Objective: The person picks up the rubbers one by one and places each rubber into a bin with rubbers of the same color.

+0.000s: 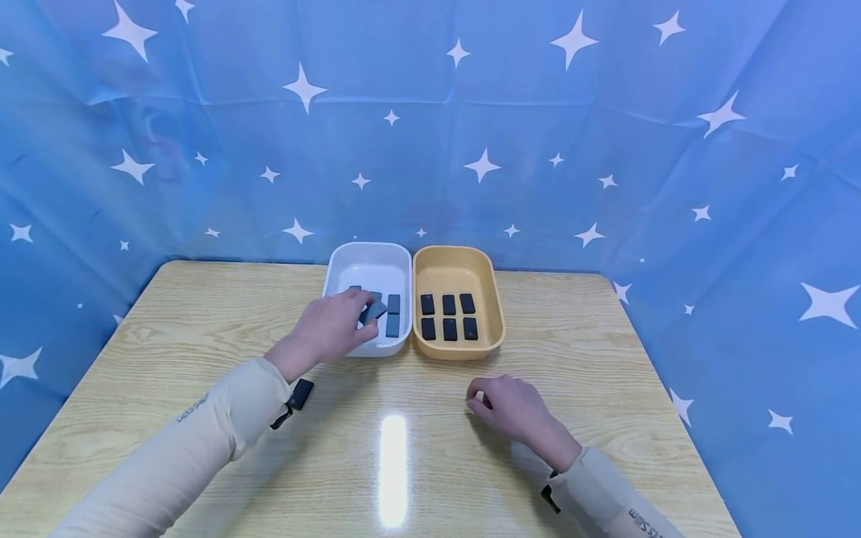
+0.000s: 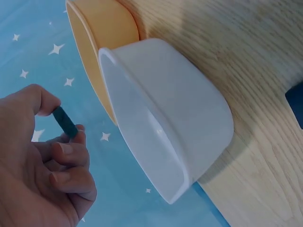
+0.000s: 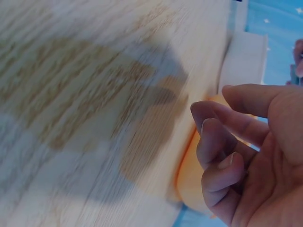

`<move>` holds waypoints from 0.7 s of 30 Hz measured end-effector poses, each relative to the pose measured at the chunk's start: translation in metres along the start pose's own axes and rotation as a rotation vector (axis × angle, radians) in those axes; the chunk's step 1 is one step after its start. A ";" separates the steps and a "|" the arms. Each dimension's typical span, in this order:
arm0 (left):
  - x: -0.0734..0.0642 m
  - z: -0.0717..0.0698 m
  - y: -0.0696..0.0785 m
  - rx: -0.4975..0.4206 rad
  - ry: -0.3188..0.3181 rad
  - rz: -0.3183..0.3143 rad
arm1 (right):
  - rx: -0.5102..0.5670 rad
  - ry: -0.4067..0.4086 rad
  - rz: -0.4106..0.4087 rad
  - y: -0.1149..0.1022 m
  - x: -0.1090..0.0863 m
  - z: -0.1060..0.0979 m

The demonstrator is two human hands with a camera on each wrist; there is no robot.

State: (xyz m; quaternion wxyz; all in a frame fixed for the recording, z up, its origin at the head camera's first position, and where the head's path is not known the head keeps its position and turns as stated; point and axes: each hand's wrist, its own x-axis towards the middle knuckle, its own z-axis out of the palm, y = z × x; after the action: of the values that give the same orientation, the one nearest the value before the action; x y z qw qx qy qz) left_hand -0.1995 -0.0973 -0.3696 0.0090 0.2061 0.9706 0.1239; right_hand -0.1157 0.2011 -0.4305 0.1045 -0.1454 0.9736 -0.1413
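Observation:
My left hand (image 1: 331,326) is over the white bin (image 1: 334,263), pinching a small blue-grey rectangular tile (image 1: 378,309) between thumb and finger. In the left wrist view that tile (image 2: 65,122) shows edge-on, dark green and thin, apart from the bin's wall. Several blue-grey tiles (image 1: 393,326) lie in the bin, partly hidden by the hand. My right hand (image 1: 514,407) hovers low by the table in front of the tan bin (image 1: 496,329). Its fingers (image 3: 222,172) hang loosely curled and hold nothing.
Inside the tan bin, several black tiles (image 1: 450,329) lie in two rows. The bins stand side by side at the wooden table's (image 1: 222,314) back edge, before a blue star-patterned curtain (image 1: 403,149). One black tile (image 1: 302,394) lies beside my left wrist.

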 end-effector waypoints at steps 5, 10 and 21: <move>0.009 -0.005 -0.006 -0.008 -0.004 -0.056 | 0.007 -0.002 -0.013 -0.002 0.000 -0.001; 0.023 -0.011 -0.013 -0.019 -0.019 -0.107 | 0.009 -0.003 -0.028 -0.003 -0.001 0.000; 0.056 -0.012 -0.028 -0.040 -0.070 -0.242 | 0.007 -0.008 -0.049 -0.006 -0.002 0.002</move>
State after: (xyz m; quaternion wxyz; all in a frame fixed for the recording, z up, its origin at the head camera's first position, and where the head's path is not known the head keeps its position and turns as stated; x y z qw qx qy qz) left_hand -0.2630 -0.1021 -0.3632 0.0619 0.0912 0.9848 0.1342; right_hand -0.1123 0.1959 -0.4307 0.1056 -0.1696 0.9688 -0.1467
